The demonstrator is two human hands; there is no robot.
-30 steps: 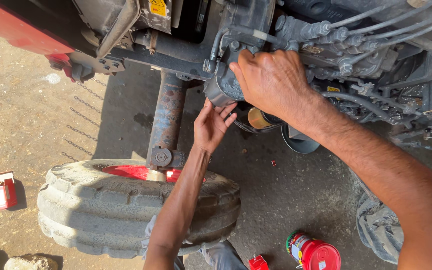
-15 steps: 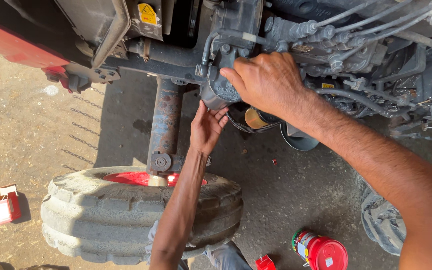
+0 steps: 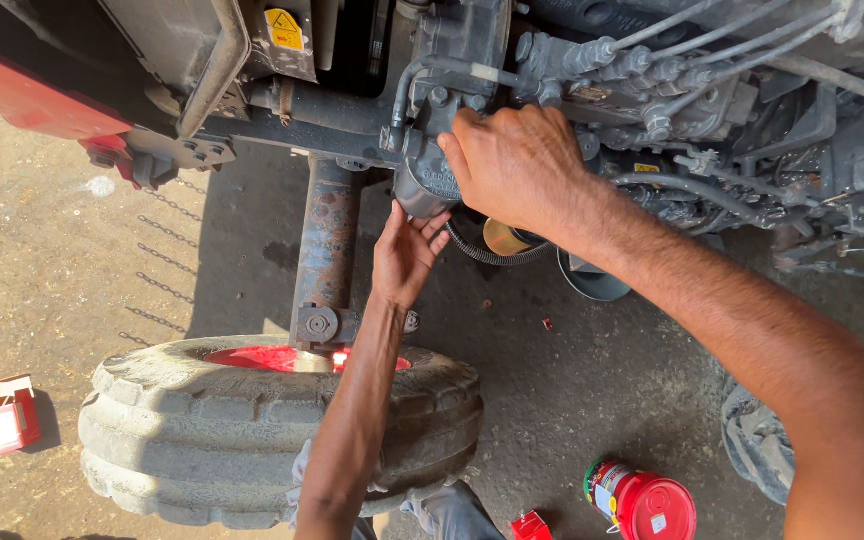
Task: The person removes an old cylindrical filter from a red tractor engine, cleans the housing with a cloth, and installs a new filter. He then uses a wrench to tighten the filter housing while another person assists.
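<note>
Grey filter canister (image 3: pixel 430 188), upright under engine block: right hand (image 3: pixel 517 165) clasps its upper side; left hand (image 3: pixel 404 258), fingers spread, cups below.

The right hand (image 3: pixel 517 165) is covering most of the grey cylindrical filter (image 3: pixel 430 185), so its grip is staying unclear. The left hand (image 3: pixel 404 255) is hiding the filter's underside. The picture's bottom edge is cutting off the red can (image 3: pixel 652 505), and its right edge the second tyre (image 3: pixel 752 445). The engine (image 3: pixel 712 90) is running past the top edge. The small round tin (image 3: pixel 505 238) is lying half hidden behind the right wrist.
</note>
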